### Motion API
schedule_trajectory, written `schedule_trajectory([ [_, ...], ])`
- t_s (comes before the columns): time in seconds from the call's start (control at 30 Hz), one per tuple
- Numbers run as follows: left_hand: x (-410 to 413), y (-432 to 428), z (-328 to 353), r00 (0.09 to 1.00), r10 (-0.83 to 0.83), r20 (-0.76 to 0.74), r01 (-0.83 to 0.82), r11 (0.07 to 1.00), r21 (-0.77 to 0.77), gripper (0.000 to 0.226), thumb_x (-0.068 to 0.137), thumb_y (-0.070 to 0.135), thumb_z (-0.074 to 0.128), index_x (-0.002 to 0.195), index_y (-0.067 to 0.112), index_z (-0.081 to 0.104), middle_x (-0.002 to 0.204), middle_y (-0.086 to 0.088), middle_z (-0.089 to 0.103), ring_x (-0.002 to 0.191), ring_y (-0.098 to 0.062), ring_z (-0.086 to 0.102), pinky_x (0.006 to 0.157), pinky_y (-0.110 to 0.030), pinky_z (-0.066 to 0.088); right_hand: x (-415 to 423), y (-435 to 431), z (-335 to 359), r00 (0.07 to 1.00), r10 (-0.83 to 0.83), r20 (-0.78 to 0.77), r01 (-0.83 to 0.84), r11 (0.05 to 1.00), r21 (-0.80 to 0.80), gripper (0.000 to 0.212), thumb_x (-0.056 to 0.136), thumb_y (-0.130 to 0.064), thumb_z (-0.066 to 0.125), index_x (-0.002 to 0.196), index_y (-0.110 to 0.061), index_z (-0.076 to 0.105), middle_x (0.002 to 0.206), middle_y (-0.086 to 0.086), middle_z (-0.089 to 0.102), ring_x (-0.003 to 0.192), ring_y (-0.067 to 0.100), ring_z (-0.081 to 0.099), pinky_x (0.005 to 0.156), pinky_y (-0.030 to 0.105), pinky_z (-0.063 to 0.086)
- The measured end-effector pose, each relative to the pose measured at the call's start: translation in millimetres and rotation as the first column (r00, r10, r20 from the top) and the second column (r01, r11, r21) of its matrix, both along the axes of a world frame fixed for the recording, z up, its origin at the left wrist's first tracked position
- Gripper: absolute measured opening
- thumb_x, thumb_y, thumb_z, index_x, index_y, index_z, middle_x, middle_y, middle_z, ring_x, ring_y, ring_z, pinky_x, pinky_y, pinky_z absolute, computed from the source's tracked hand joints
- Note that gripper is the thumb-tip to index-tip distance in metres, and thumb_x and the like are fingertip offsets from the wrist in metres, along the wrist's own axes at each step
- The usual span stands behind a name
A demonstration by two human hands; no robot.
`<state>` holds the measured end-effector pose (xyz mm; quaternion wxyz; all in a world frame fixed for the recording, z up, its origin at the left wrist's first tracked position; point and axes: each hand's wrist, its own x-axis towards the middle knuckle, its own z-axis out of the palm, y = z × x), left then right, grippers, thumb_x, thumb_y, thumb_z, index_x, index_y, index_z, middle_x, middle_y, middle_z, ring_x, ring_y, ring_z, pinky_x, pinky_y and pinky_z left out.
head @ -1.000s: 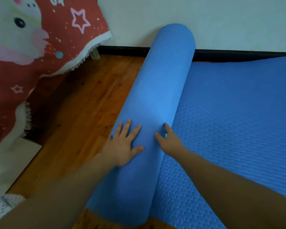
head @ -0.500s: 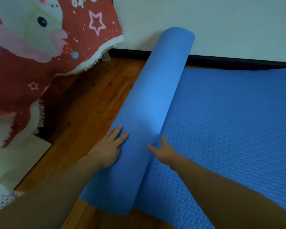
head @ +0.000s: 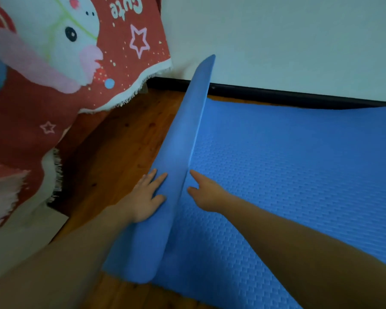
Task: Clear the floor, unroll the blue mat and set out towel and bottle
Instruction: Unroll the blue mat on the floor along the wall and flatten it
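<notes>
Most of the blue mat (head: pixel 299 175) lies flat from centre to 3 o'clock, with its end curl (head: pixel 181 141) standing as a ridge from 6 to 12. The left hand (head: pixel 146 197) presses the curl's outer face with straight fingers and grips nothing. The right hand (head: pixel 206 196) is spread on the flat part, empty. The foam looks light and springy, likely to curl back - press along the edge. No towel or bottle in view - the mat's 3 o'clock end is cut off.
</notes>
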<state>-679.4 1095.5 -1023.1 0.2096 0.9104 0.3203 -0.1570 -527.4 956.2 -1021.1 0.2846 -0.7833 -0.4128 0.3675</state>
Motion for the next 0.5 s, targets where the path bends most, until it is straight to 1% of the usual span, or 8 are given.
schedule_trajectory([
  [0.07,-3.5,15.7,-0.3,0.996,0.057,0.070,-0.054,0.998,-0.045,0.070,0.092,0.054,0.041,0.149,0.037,0.004,0.160,0.003,-0.006,0.148,-0.020,-0.002,0.120,-0.036,0.004,-13.6,21.5,4.9,0.999,0.037,0.030,-0.037,0.999,-0.006,0.063,0.099,-0.024,0.043,0.151,-0.012,0.011,0.159,0.006,0.015,0.146,0.019,0.017,0.112,0.022,0.010],
  [0.1,-3.4,22.6,1.4,0.994,0.059,0.093,-0.054,0.997,-0.057,0.071,0.092,0.054,0.043,0.149,0.037,0.004,0.160,0.003,-0.006,0.148,-0.020,-0.001,0.120,-0.035,0.004,-19.5,32.3,6.7,0.997,0.049,0.052,-0.050,0.999,0.002,0.063,0.099,-0.024,0.044,0.151,-0.011,0.010,0.159,0.006,0.014,0.146,0.019,0.015,0.113,0.022,0.010],
  [0.2,2.2,40.9,11.5,0.983,-0.030,0.182,0.038,0.998,-0.044,0.072,0.091,0.053,0.044,0.149,0.037,0.004,0.160,0.002,-0.005,0.148,-0.021,0.001,0.120,-0.036,0.006,-29.1,58.6,13.6,0.989,0.069,0.128,-0.068,0.998,-0.012,0.065,0.099,-0.023,0.044,0.151,-0.009,0.009,0.159,0.008,0.011,0.147,0.020,0.010,0.115,0.025,0.008],
  [0.3,4.3,56.1,23.4,0.972,-0.082,0.222,0.104,0.991,-0.089,0.069,0.093,0.045,0.045,0.149,0.036,0.004,0.160,0.002,-0.004,0.147,-0.019,0.006,0.118,-0.032,0.009,-33.2,75.9,21.6,0.980,0.104,0.172,-0.090,0.992,-0.089,0.065,0.100,-0.024,0.043,0.151,-0.015,0.005,0.160,0.008,0.004,0.148,0.020,0.006,0.115,0.027,0.009],
  [0.37,0.3,62.8,25.5,0.972,-0.158,0.175,0.171,0.983,-0.062,0.068,0.095,0.040,0.043,0.149,0.037,0.001,0.160,0.002,-0.007,0.147,-0.022,0.012,0.116,-0.033,0.016,-34.0,79.7,22.0,0.969,0.151,0.196,-0.124,0.982,-0.146,0.066,0.100,-0.023,0.043,0.152,-0.020,0.003,0.161,0.008,0.000,0.148,0.022,0.008,0.116,0.030,0.012],
  [0.4,-3.1,66.2,26.1,0.971,-0.194,0.137,0.200,0.979,-0.036,0.068,0.096,0.035,0.042,0.149,0.037,-0.001,0.160,0.001,-0.009,0.145,-0.025,0.017,0.116,-0.034,0.022,-32.8,80.3,19.9,0.964,0.167,0.205,-0.134,0.977,-0.167,0.067,0.099,-0.023,0.044,0.152,-0.022,0.002,0.161,0.008,0.000,0.147,0.023,0.009,0.116,0.032,0.014],
  [0.47,-8.2,75.1,23.0,0.967,-0.255,-0.011,0.255,0.966,0.050,0.066,0.096,0.022,0.039,0.150,0.031,0.002,0.160,-0.004,-0.012,0.142,-0.031,0.025,0.110,-0.036,0.031,-26.6,75.4,10.2,0.962,0.159,0.223,-0.117,0.975,-0.190,0.069,0.098,-0.025,0.046,0.152,-0.024,0.004,0.161,0.009,0.001,0.147,0.024,0.011,0.117,0.033,0.015],
  [0.5,-9.9,78.5,19.9,0.950,-0.285,-0.131,0.300,0.947,0.114,0.061,0.096,0.017,0.036,0.151,0.021,0.009,0.159,-0.008,-0.013,0.141,-0.035,0.023,0.110,-0.036,0.031,-21.9,71.1,4.4,0.961,0.153,0.231,-0.107,0.974,-0.200,0.069,0.098,-0.026,0.047,0.152,-0.024,0.004,0.160,0.009,0.002,0.147,0.024,0.011,0.116,0.032,0.015],
])
